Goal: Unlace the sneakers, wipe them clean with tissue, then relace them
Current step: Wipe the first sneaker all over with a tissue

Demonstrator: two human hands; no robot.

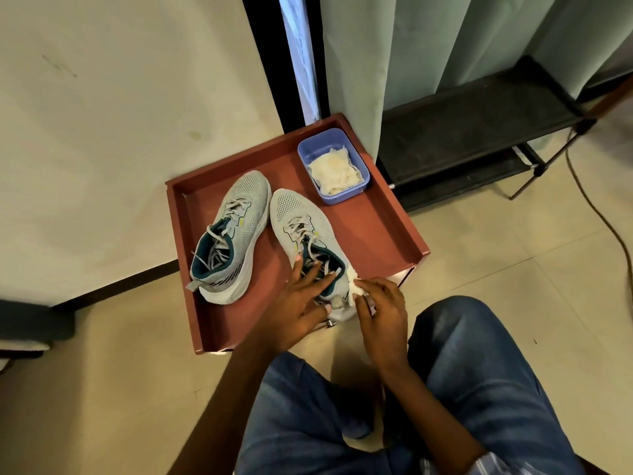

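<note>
Two grey sneakers with teal linings stand toe-away in a red-brown tray (383, 231). The left sneaker (236, 221) has loose grey laces lying in its opening. My left hand (301, 303) rests with spread, straight fingers over the opening and heel of the right sneaker (301, 221). My right hand (380, 310) pinches a crumpled white tissue (354, 289) against the outer heel side of that right sneaker. The heel of this shoe is mostly hidden by my hands.
A blue plastic box (359, 166) holding crumpled tissues sits in the tray's far right corner. A black shoe rack (479, 132) stands to the right under a green curtain, with a cable on the tiled floor. My knees in jeans are below the tray.
</note>
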